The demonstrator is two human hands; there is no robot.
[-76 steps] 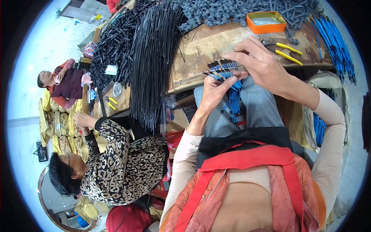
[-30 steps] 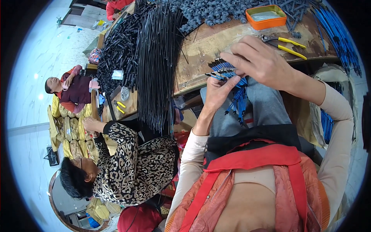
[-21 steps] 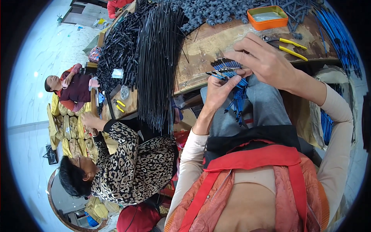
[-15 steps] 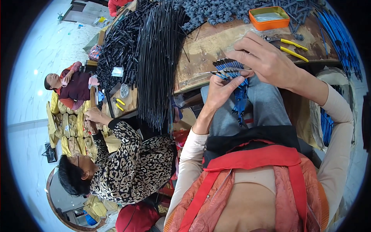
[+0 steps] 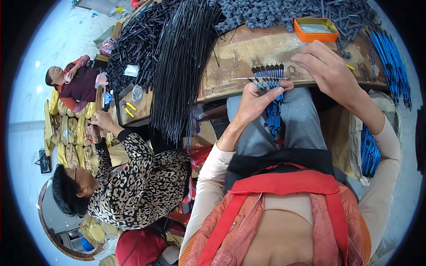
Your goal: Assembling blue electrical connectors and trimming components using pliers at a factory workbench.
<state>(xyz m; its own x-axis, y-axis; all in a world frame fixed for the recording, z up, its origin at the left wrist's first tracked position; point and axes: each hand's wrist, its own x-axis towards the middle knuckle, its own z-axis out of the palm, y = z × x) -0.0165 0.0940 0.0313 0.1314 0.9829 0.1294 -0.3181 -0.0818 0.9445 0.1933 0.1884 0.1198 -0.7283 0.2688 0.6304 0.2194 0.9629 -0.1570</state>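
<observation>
My left hand [image 5: 262, 99] is closed round a bundle of thin blue rods with black tips [image 5: 274, 108], held above my lap at the table's edge. The black tips stand up in a row, and a thin metal strip [image 5: 242, 79] lies across the rods just below them. To the right of the bundle and apart from it, my right hand [image 5: 326, 71] is raised with its fingers bent together. A fine line seems to run from its fingertips, too thin to make out. Behind this hand, a yellow handle of the pliers [image 5: 350, 67] peeks out.
An orange tin [image 5: 306, 37] with thin pale sticks stands on the wooden table [image 5: 239, 48]. Grey plastic fittings [image 5: 262, 15], long black rods [image 5: 177, 75] and blue rods [image 5: 390, 62] lie around it. A bag [image 5: 355, 146] holds more blue rods. Co-worker in leopard print [image 5: 142, 181] sits at left.
My right hand has drawn away from the bundle to the right and now covers most of the pliers. The row of black tips stands more upright in my left hand. The whole view has shifted slightly.
</observation>
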